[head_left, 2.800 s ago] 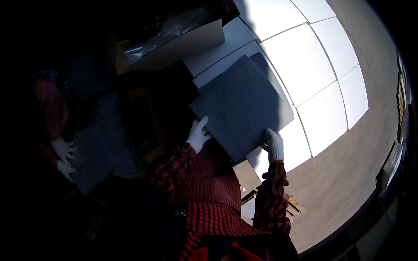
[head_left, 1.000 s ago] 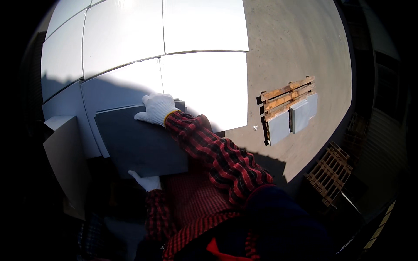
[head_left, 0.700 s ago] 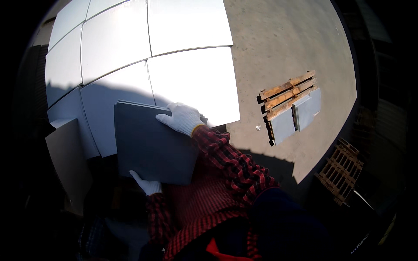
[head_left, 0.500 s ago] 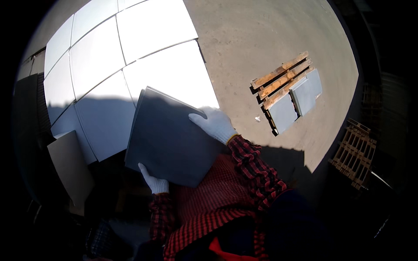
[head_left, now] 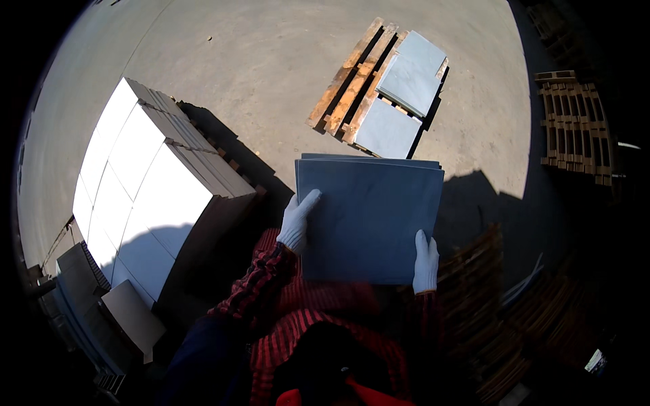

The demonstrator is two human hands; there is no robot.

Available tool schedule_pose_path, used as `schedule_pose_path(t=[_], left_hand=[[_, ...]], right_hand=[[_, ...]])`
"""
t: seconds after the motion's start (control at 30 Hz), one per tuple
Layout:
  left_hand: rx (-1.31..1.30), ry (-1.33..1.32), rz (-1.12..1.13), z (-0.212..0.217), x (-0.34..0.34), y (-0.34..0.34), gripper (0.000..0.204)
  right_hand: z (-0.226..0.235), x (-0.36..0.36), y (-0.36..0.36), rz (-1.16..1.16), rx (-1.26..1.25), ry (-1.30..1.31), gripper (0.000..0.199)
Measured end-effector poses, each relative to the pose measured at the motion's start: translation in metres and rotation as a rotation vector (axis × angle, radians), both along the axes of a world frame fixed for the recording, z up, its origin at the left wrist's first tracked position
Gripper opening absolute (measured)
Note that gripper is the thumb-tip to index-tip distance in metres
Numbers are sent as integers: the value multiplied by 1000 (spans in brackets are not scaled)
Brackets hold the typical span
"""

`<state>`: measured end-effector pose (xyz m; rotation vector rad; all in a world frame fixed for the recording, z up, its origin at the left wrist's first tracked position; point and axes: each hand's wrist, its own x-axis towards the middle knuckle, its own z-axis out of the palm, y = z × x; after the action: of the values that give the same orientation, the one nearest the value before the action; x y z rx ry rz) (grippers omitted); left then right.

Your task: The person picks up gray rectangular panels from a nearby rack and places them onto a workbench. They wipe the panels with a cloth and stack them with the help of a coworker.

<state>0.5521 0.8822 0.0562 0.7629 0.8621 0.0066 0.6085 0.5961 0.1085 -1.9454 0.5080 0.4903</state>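
Observation:
A small stack of flat, square grey boards (head_left: 369, 220) is held level in front of my body, shaded to dark blue. The edges of a few boards show, slightly out of line, along the far side. My left hand (head_left: 296, 221), in a white knit glove, grips the left edge with its thumb on top. My right hand (head_left: 425, 262), gloved alike, closes on the lower right edge, thumb up. Fingers under the boards are hidden. Just beyond the boards lies a wooden pallet (head_left: 352, 78) bearing two piles of similar grey boards (head_left: 413, 73) on its right side.
At left stands a large block of stacked white panels (head_left: 139, 176) on a pallet, with a loose panel (head_left: 132, 318) leaning by its near end. Stacked wooden pallets (head_left: 575, 125) stand at far right, and more pallets (head_left: 474, 304) lie in shadow at near right. The concrete floor (head_left: 257, 61) is sunlit.
I have turned rightward with the boards, so the white block has shifted left and the pallet sits straight ahead. My hands now hold opposite side edges; the boards have turned square to me.

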Motion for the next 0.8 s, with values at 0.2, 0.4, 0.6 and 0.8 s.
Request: schedule_pose_path(t=[0.2, 0.4, 0.6, 0.8], left_hand=[[-37, 6, -565, -11, 96, -123, 68], [146, -39, -915, -2, 198, -193, 69], [354, -126, -1101, 46, 316, -237, 76], [356, -131, -1215, 65, 425, -293, 82]], right_hand=[[-19, -61, -133, -529, 495, 171, 61], [26, -23, -140, -520, 336, 175, 74], [49, 72, -167, -714, 321, 197, 81], [46, 172, -225, -870, 526, 284, 81]])
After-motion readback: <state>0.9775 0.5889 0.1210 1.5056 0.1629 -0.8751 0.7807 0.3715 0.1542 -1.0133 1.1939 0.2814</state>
